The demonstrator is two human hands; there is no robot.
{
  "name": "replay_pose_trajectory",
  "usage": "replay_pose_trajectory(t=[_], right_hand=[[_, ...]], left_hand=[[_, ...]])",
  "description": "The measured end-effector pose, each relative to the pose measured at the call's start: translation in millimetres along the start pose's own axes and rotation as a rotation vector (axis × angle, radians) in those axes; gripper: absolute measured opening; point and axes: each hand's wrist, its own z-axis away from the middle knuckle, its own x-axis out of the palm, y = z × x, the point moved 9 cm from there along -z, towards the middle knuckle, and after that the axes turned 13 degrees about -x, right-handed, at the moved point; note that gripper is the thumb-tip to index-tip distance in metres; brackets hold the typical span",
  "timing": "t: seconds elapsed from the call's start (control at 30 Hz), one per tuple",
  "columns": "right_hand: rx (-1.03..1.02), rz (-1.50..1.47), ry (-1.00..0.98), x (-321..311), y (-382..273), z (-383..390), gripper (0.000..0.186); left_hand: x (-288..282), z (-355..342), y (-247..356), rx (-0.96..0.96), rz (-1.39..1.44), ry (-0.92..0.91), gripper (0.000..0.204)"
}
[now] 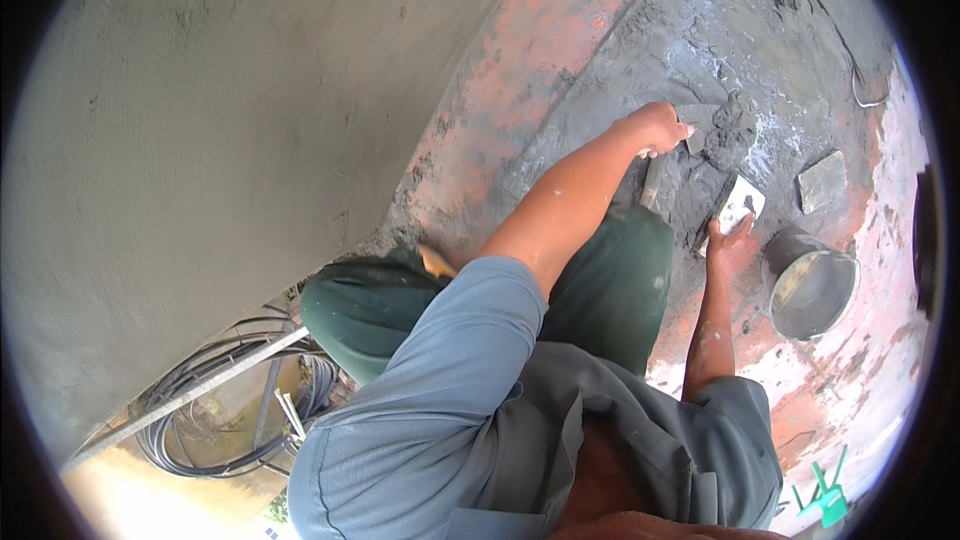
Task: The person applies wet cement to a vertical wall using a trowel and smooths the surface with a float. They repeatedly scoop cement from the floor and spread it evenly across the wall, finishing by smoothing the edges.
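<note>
My left hand (655, 130) is closed round a trowel, its grey metal blade (696, 138) against the wet mortar (735, 128) on the floor. My right hand (732, 238) grips a white flat board (743, 198), perhaps a plastering float, tilted, with a dark smear of mortar on its face. The board stands right of the mortar and apart from the trowel. Beside my knee, below the left hand, a pale stick-like handle (653, 183) shows; what it belongs to is hidden.
A mortar-stained bucket (815, 290) stands right of my right hand, with a grey slab piece (822, 182) behind it. Smooth grey plaster covers the wall (220, 120) on the left. Coiled black cables (200, 430) and a metal bar (190, 398) are lower left; a green chair (829, 505) is lower right.
</note>
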Motion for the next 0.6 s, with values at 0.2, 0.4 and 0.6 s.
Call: replay_pose_trajectory(t=[0.2,0.4,0.6], right_hand=[[0.025,0.023,-0.024,9.2,6.3,3.6,0.099],[0.121,-0.097,-0.056,21.0,15.8,8.1,0.100],[0.176,-0.160,-0.084,19.4,16.6,0.6,0.098]], left_hand=[[-4.7,51.8,-3.5,0.161,0.473,-0.205,0.047],[-76.0,113.9,-11.2,0.173,0.324,0.048,0.049],[-131.7,176.2,-51.6,0.227,0.381,0.174,0.047]])
